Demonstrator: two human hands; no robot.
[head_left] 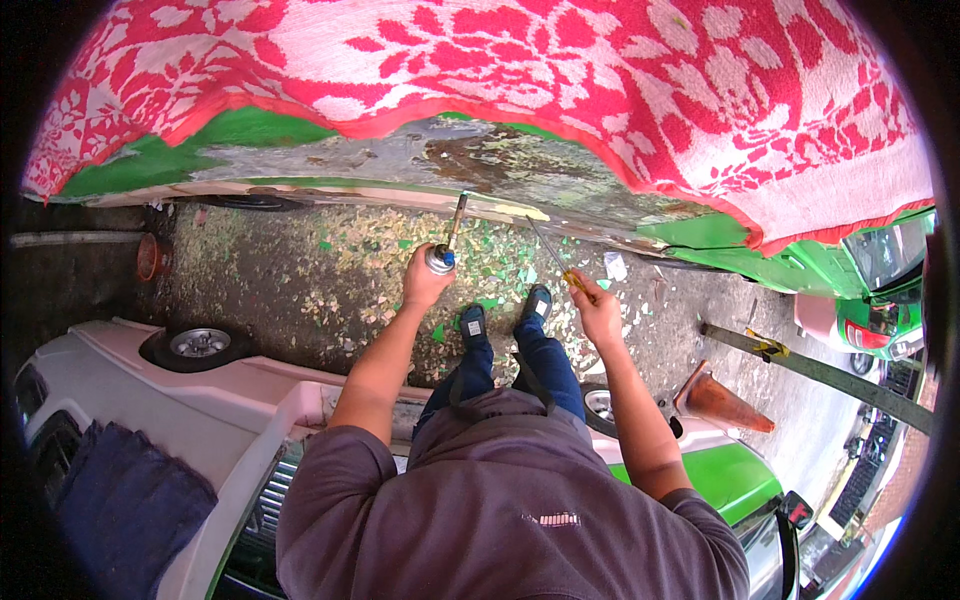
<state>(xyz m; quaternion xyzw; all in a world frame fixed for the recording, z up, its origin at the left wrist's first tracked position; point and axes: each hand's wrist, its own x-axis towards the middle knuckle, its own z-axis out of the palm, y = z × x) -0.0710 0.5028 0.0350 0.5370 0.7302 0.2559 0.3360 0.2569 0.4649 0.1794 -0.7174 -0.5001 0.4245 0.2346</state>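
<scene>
My left hand (425, 280) is closed around a gas blowtorch (441, 259), whose long metal nozzle points away from me at the lower edge of a car body panel (370, 158). No flame can be made out. In my right hand (599, 314) is a screwdriver (573, 279) with a yellowish handle and a long thin shaft. Its tip is at or close to a pale yellow patch (520, 210) along the panel's edge; contact cannot be told. Much of the panel is stripped to patchy grey and brown, with green paint left at both sides.
A red-and-white floral blanket (500, 60) covers the car above the panel. Green and cream paint flakes (310, 265) litter the floor around my feet. A pinkish-white car (150, 385) stands behind me. To the right are an orange traffic cone (722, 400) and a long beam (830, 380).
</scene>
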